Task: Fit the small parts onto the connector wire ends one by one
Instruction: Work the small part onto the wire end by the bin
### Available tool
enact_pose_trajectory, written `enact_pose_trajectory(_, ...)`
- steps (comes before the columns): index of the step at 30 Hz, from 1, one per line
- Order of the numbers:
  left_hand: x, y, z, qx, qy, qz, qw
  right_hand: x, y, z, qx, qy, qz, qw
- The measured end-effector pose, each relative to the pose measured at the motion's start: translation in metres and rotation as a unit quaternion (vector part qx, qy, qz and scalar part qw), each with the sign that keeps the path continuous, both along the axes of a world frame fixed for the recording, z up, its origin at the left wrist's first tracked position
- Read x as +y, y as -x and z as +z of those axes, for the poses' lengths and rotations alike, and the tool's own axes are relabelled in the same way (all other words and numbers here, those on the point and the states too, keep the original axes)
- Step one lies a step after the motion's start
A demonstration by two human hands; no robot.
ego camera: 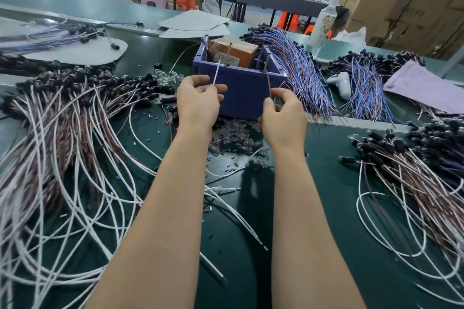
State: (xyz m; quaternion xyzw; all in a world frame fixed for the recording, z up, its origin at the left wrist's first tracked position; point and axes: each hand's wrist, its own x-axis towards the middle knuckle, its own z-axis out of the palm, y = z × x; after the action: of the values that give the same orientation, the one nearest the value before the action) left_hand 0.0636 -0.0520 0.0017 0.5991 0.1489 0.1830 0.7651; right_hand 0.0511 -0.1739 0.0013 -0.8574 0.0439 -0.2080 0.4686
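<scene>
Green bench [331, 195] bears wire bundles [62, 133], a blue bin [241, 98] and scattered small parts [233, 140].

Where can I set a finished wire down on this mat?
Bare mat lies right of the right forearm, before the right wire pile; another patch between grey card and blue bin. Left pile and bulb heap are crowded.
</scene>
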Motion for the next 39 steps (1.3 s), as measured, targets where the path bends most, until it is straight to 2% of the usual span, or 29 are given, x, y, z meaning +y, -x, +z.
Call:
enact_pose_trajectory(9, -0.006, 0.001, 0.002, -0.031, 0.047, -0.018, 0.998, 0.003, 0.002, 0.0, 0.03, 0.016, 0.019, 0.999)
enact_pose_trajectory(26, -0.012, 0.006, 0.003, -0.047, 0.048, -0.013, 0.998, 0.003, 0.001, -0.002, 0.044, 0.021, 0.007, 0.999)
enact_pose_trajectory(39, -0.013, 0.008, 0.005, -0.039, 0.015, -0.035, 0.999, 0.004, 0.0, -0.003, 0.022, 0.023, 0.015, 0.999)
